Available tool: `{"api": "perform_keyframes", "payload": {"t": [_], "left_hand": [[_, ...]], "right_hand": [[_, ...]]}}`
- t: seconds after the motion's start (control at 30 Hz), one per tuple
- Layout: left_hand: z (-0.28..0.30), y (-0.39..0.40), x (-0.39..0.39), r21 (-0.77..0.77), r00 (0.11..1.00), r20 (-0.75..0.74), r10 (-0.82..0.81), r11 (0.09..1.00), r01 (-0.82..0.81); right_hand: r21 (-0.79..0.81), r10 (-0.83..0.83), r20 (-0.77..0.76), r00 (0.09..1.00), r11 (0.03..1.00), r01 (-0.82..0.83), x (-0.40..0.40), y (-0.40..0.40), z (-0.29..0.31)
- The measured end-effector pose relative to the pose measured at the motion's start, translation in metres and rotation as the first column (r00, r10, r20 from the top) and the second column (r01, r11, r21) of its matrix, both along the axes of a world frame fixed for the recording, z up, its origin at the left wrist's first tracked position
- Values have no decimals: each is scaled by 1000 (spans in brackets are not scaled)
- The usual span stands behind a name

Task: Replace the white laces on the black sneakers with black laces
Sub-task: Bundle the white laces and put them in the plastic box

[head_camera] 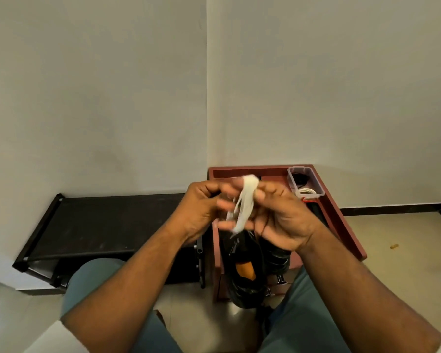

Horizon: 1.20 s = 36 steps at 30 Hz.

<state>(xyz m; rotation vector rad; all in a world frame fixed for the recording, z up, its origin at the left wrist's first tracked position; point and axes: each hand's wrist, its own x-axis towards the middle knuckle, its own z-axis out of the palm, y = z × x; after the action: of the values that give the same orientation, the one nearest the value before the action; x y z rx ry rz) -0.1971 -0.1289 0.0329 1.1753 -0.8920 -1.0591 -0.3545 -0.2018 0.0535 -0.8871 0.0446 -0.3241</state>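
Both hands' grip pinches 1 bundled white lace (243,202): left hand (201,207) beside it, right hand (283,215) opposite. Below the grip sit 2 black sneakers (242,266). Soft, light and limp, the lace probably handles best near its ends.

Things counted
Two hands, two black sneakers (243,266), one white lace bundle (243,202), one clear plastic box (306,181).

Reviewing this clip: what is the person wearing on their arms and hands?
Both forearms are bare. The left hand and right hand have no gloves, and no rings or watch show. A white sleeve edge shows at each lower corner.
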Motion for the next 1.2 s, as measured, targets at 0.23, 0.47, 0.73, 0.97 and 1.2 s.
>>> {"api": "perform_keyframes", "payload": {"t": [0.23,0.47,0.73,0.97,1.2], "left_hand": [[-14,3,-12,-31,845,523,113,993,-113],[-25,-17,-20,-293,424,853,303,952,-89],[-47,-59,-31,-198,460,862,215,977,-86],[-86,-115,-62,52,421,907,-7,994,-96],[-125,-199,-78,144,542,833,-113,990,-14]], "right_hand": [[-620,-566,27,824,637,458,4,-10,12],[-726,-651,-141,746,580,369,7,-16,-16],[228,-499,-365,786,771,595,-21,-36,-61],[239,-552,-473,687,669,703,-45,-78,-106],[-77,-571,-548,611,762,643,-76,-154,-132]]}}
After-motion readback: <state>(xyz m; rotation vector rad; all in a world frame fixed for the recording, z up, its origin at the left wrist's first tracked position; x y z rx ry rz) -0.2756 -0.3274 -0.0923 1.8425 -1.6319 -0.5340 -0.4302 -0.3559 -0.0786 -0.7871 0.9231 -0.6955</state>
